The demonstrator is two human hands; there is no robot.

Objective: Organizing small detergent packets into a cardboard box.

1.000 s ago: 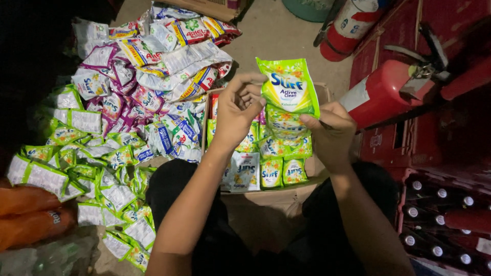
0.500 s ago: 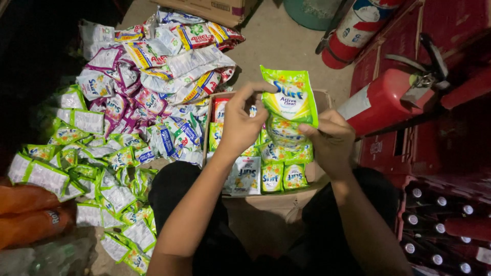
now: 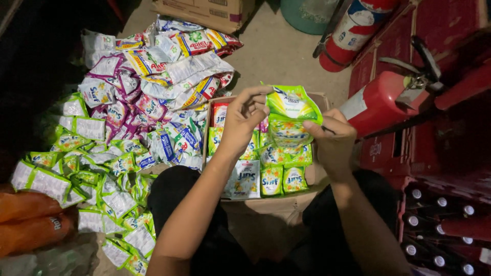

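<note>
Left hand: my left hand [image 3: 245, 115] pinches the top left corner of the green sachet strip [image 3: 289, 117], fingers closed on its upper edge.
Right hand: my right hand [image 3: 330, 138] closes thumb and fingers on the strip's right edge, lower down.
Where the strip is: held up in the air between both hands, just above the open cardboard box [image 3: 266, 202] in front of my knees; its lower sachets hang down toward the packets standing in the box.
How it handles: I judge it light, limp and crinkly, with a glossy film that could slide in the fingers; it folds at the seams between sachets.
Where to hold: best at the flat sealed edges and corners, not the puffed middles.
Around me: a loose pile of sachets [image 3: 128, 117] on the floor to my left, red fire extinguishers [image 3: 381, 102] to my right.
</note>
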